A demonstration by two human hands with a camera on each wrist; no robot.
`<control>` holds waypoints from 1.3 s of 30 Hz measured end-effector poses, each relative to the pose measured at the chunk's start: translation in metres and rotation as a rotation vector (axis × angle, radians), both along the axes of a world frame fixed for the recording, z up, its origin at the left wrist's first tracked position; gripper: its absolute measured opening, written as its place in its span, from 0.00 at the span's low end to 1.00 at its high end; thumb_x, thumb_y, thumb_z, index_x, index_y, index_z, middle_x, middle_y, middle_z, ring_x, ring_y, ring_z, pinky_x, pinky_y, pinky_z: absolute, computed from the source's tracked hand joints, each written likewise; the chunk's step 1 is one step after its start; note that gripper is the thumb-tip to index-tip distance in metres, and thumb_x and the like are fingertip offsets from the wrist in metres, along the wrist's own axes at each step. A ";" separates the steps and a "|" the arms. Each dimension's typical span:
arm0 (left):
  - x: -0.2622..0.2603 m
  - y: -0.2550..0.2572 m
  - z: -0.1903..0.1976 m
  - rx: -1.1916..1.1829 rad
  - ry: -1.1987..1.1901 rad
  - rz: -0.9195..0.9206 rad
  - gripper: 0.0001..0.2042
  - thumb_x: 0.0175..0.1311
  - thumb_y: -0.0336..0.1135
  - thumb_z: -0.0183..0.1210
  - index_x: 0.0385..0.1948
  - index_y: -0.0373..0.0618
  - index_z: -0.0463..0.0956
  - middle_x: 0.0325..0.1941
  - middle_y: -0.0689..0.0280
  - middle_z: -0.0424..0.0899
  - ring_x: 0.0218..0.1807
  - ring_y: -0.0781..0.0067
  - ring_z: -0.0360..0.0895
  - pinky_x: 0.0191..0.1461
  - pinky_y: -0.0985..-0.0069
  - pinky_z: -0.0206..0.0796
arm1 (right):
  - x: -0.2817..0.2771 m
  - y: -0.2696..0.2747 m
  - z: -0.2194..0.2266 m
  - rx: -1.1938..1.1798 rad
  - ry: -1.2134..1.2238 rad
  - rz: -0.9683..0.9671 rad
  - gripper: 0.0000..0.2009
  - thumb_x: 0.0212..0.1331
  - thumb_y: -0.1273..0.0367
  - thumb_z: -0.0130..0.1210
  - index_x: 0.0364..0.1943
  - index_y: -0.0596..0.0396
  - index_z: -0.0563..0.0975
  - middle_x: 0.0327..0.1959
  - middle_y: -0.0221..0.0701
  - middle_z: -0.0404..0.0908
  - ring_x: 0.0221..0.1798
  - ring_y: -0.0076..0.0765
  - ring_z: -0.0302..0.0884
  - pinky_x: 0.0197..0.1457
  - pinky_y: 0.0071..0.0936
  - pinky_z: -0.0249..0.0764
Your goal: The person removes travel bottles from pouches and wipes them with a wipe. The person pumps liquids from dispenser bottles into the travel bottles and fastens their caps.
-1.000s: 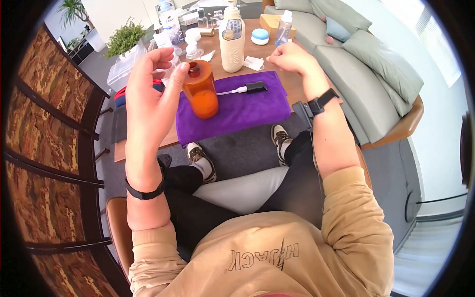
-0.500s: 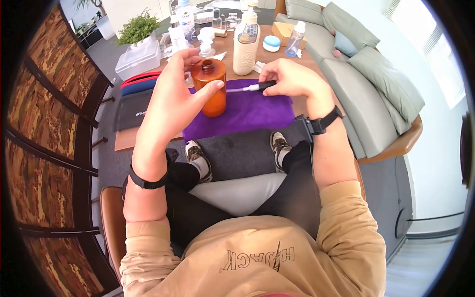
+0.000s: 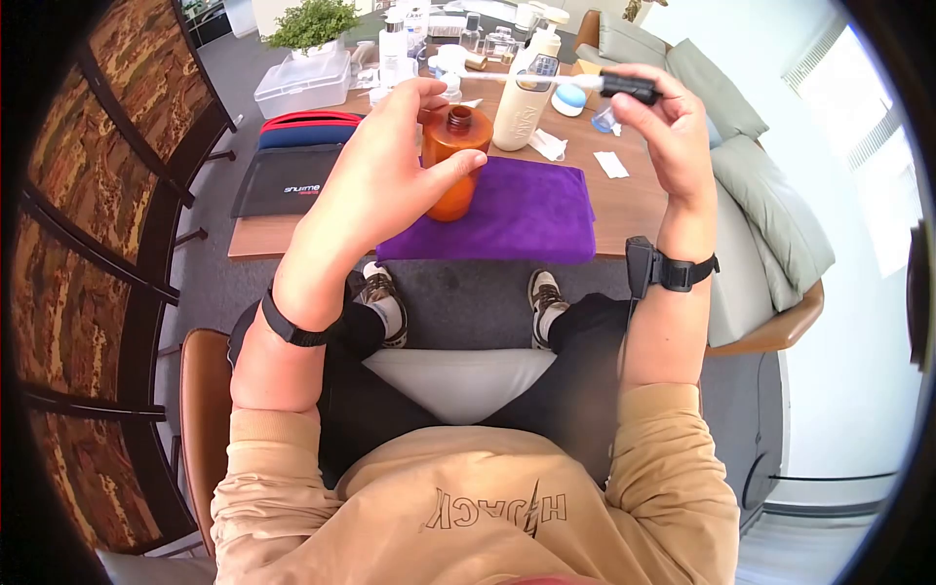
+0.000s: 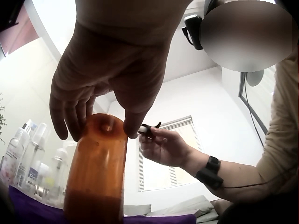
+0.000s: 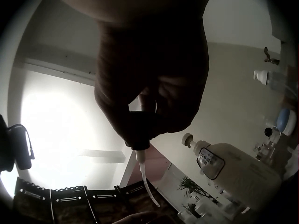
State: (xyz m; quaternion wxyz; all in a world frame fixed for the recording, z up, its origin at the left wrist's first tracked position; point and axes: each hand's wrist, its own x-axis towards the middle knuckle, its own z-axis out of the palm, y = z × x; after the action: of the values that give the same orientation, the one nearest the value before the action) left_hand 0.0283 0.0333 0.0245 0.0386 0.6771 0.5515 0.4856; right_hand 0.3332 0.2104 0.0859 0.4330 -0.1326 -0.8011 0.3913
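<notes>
An open-necked amber bottle [image 3: 456,144] with liquid low inside stands upright on a folded purple towel [image 3: 536,210]. My left hand [image 3: 375,180] holds it near the shoulder, thumb on the near side and fingers on the far side. In the left wrist view the thumb and fingers straddle the top of the bottle [image 4: 96,172]. Raised to the right of the bottle, my right hand [image 3: 673,132] pinches a black pump head [image 3: 630,89] between thumb and fingers. Its thin dip tube [image 3: 507,78] points left in the head view, and hangs bent at the tip in the right wrist view.
A tall cream pump bottle [image 3: 522,115] stands behind the towel. Beside it are a blue-and-white jar [image 3: 568,98] and white tissue [image 3: 548,144]. Several cosmetic bottles crowd the back, near a clear plastic box [image 3: 302,85]. A dark pouch [image 3: 292,180] lies at left.
My right hand has taken the black pump head off the towel and lifted it up to the right. My left hand has closed in round the amber bottle.
</notes>
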 end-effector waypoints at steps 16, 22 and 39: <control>-0.001 0.002 -0.004 0.037 0.047 0.000 0.36 0.71 0.40 0.82 0.75 0.36 0.74 0.68 0.50 0.90 0.72 0.56 0.87 0.77 0.58 0.78 | -0.027 -0.018 0.019 0.147 0.119 -0.110 0.09 0.79 0.67 0.71 0.51 0.59 0.89 0.38 0.25 0.90 0.41 0.19 0.84 0.48 0.22 0.79; -0.001 0.001 -0.004 0.051 0.045 -0.010 0.36 0.70 0.40 0.82 0.75 0.36 0.74 0.68 0.50 0.90 0.72 0.57 0.87 0.77 0.58 0.78 | -0.049 -0.037 0.029 0.120 0.103 -0.113 0.05 0.79 0.69 0.70 0.48 0.57 0.87 0.36 0.21 0.88 0.38 0.14 0.82 0.42 0.19 0.77; -0.006 0.010 -0.008 -0.041 -0.081 -0.028 0.35 0.69 0.43 0.83 0.69 0.30 0.78 0.63 0.48 0.93 0.68 0.57 0.91 0.77 0.60 0.79 | -0.114 -0.041 -0.006 0.190 -0.389 -0.029 0.14 0.71 0.60 0.78 0.43 0.56 0.90 0.30 0.21 0.89 0.33 0.13 0.83 0.37 0.19 0.75</control>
State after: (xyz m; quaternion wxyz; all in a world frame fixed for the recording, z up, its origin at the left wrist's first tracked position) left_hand 0.0222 0.0429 0.0160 0.0819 0.6637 0.5497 0.5006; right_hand 0.2190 0.1697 0.0794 0.2865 -0.1757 -0.9008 0.2750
